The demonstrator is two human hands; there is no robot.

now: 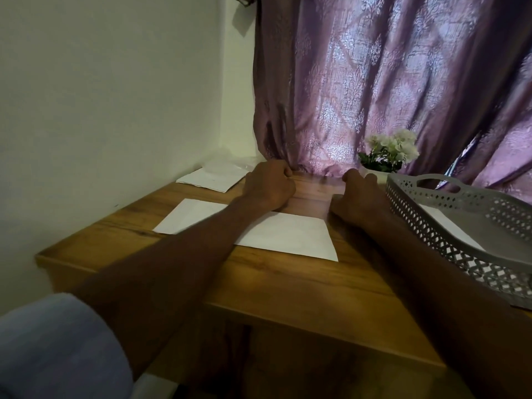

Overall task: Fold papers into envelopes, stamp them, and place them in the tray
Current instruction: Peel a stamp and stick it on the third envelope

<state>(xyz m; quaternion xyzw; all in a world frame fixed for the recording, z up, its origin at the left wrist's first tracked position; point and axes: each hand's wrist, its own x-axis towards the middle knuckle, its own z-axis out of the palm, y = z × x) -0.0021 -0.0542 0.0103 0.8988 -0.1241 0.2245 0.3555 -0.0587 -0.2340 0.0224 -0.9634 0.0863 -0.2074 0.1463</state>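
Note:
A white sheet of paper (285, 237) lies flat on the wooden table (288, 283), partly under my left forearm. Past its far edge, my left hand (267, 185) and my right hand (359, 197) have their fingers curled. Between them stretches a faint, blurred translucent sheet (313, 191), and each hand seems to pinch one side of it. The grey perforated tray (431, 240) stands to the right with a white envelope (449, 226) lying inside. No stamp is in sight.
A stack of white papers (213, 177) under clear plastic lies at the back left by the wall. White flowers in a pot (388, 154) stand behind the tray, against a purple curtain (374, 82). The table's front edge is close to me.

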